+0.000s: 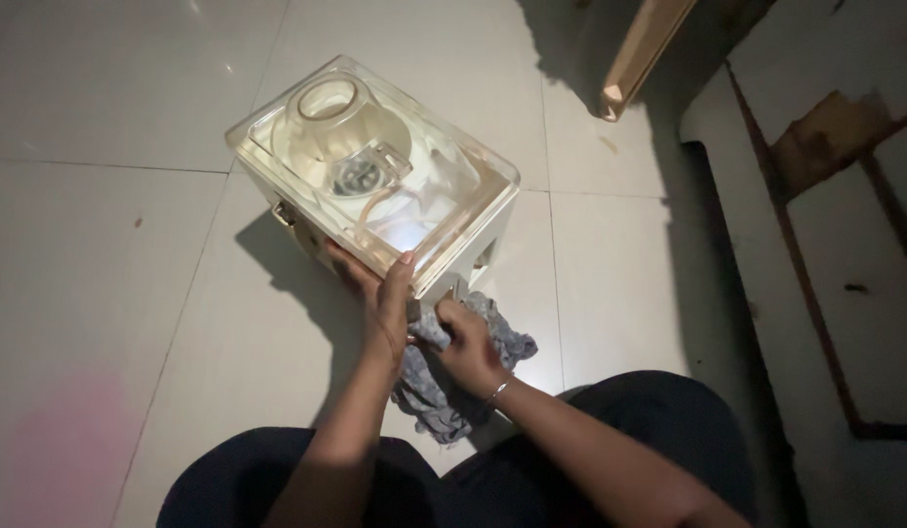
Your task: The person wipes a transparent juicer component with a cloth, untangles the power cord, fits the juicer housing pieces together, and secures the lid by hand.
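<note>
A cream-coloured box-shaped appliance [375, 176] with a clear, see-through top sits on the pale tiled floor [101, 274], filling the view from about 10 o'clock to the centre. Through the clear top a rounded, bowl-like clear vessel [331, 117] shows toward 11 o'clock, and below it a small dark round fitting [358, 176]; a curved tube or handle-like piece bends beside it, though what else lies inside cannot be told through the glare. The left hand [380, 293] rests at the box's near edge, at about 6 o'clock of the box, fingers spread flat against its side with the thumb up on the rim, pressing rather than gripping. The right hand [470, 344] lies just to 4 o'clock of the left, fingers closed around a crumpled grey patterned cloth [443, 391], which is bunched against the box's lower near corner and trails down toward 6 o'clock onto the floor. A thin bangle [499, 389] circles the right wrist. The two hands touch or nearly touch. At 1 o'clock a pale wooden piece [639, 49] leans in from above, and at 3 o'clock runs a worn wall base [825, 225] with rust-brown lines.
</note>
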